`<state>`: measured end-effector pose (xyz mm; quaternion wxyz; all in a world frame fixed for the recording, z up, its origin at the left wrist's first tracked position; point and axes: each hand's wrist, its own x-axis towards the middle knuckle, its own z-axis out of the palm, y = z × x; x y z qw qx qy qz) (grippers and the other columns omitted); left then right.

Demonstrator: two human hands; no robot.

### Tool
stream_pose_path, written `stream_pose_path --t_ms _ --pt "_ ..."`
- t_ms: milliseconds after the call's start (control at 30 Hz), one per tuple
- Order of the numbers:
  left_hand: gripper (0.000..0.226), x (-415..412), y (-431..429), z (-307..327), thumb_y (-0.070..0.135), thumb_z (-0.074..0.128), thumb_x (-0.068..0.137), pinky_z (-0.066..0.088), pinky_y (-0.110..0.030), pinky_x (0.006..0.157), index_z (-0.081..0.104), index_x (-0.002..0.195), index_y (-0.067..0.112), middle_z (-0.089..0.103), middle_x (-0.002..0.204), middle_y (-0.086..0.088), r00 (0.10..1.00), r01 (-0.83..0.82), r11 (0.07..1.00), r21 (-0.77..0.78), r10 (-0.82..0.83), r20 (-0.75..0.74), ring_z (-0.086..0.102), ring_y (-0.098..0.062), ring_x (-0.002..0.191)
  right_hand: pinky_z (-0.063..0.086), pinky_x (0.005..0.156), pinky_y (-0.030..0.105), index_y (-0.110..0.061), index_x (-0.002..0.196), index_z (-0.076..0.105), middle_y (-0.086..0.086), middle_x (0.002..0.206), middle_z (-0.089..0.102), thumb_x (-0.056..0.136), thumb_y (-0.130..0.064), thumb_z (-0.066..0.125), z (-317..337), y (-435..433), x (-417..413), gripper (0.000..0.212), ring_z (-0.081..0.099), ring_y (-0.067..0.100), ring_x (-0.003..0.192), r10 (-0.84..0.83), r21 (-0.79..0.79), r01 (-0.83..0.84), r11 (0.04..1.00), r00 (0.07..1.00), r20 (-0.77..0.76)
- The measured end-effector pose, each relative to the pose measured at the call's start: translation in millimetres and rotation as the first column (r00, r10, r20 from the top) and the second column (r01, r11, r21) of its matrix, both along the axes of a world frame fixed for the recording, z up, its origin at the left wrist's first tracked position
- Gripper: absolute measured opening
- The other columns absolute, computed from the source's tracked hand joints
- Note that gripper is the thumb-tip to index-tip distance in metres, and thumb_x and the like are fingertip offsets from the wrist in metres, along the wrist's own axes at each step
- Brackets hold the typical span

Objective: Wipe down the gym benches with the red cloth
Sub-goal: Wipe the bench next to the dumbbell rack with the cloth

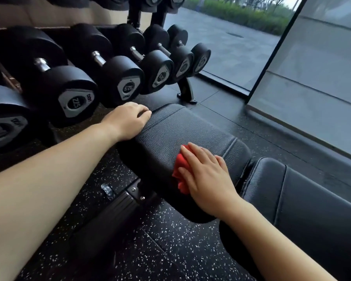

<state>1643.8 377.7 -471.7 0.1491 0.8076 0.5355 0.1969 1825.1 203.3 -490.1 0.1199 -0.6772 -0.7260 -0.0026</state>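
A black leather bench seat pad (186, 128) fills the middle of the view, with the longer back pad (304, 191) to its right. My right hand (207, 175) lies flat with straight fingers on a crumpled red cloth (179, 171), pressing it onto the seat pad's near-left part. Only the cloth's left edge shows from under the fingers. My left hand (128, 120) rests on the pad's far-left corner, its fingers curled over the edge.
A rack of several black dumbbells (118, 78) stands close on the left, its foot (187, 94) just beyond the bench. The bench's black frame (118, 201) runs below the pad over speckled rubber floor (170, 250). A glass wall (312, 63) is at the right.
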Motion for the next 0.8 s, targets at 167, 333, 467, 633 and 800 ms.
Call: stream_pose_path --t_ms 167,333,467,633,800 --pt "0.04 5.9 -0.8 -2.2 0.04 0.04 0.097 0.031 -0.036 0.109 0.056 0.128 0.02 0.051 0.136 -0.007 1.0 0.009 1.0 -0.006 -0.009 -0.004 0.043 -0.024 0.128 0.013 0.11 0.047 -0.028 0.148 0.026 -0.004 0.155 0.023 0.097 -0.053 0.029 2.5 42.6 -29.1 0.057 0.019 0.017 0.141 -0.083 -0.041 0.082 0.996 0.996 -0.018" --pt "0.04 -5.5 2.3 3.2 0.037 0.04 0.098 0.031 -0.034 0.107 0.057 0.128 0.017 0.05 0.137 -0.01 0.999 -0.041 0.999 -0.015 0.041 -0.006 0.043 -0.025 0.129 0.015 0.107 0.048 -0.029 0.144 0.034 -0.003 0.152 0.029 0.098 -0.048 0.033 -0.1 59.0 -55.9 0.05 0.024 0.019 0.137 -0.007 0.005 0.007 1.0 1.0 -0.002" --pt "0.041 2.3 2.7 15.9 0.036 0.039 0.098 0.03 -0.034 0.106 0.056 0.129 0.014 0.049 0.138 -0.012 0.998 -0.053 0.999 0.008 0.053 -0.023 0.042 -0.028 0.13 0.015 0.106 0.049 -0.029 0.143 0.034 -0.003 0.151 0.026 0.098 -0.046 0.036 -0.7 42.8 -51.7 0.048 0.022 0.02 0.135 0.033 0.015 -0.033 0.999 0.999 0.028" --pt "0.041 29.4 3.0 24.0 0.038 0.04 0.097 0.033 -0.037 0.108 0.057 0.127 0.016 0.052 0.136 -0.012 0.999 0.033 0.998 0.05 -0.032 -0.028 0.044 -0.028 0.128 0.034 0.099 0.051 -0.024 0.134 0.048 0.002 0.14 0.045 0.09 -0.046 0.035 -11.9 -5.2 -30.1 0.051 0.043 0.023 0.124 -0.012 0.084 0.008 0.996 0.999 0.052" --pt "0.042 41.1 -3.5 25.1 0.041 0.041 0.096 0.031 -0.04 0.11 0.056 0.127 0.018 0.051 0.135 -0.006 0.991 0.12 0.989 0.083 -0.114 -0.07 0.043 -0.025 0.128 0.048 0.088 0.045 -0.025 0.125 0.056 -0.001 0.128 0.057 0.086 -0.049 0.033 -25.2 -48.0 -2.8 0.051 0.056 0.02 0.112 -0.234 0.207 0.225 0.952 0.972 0.021"
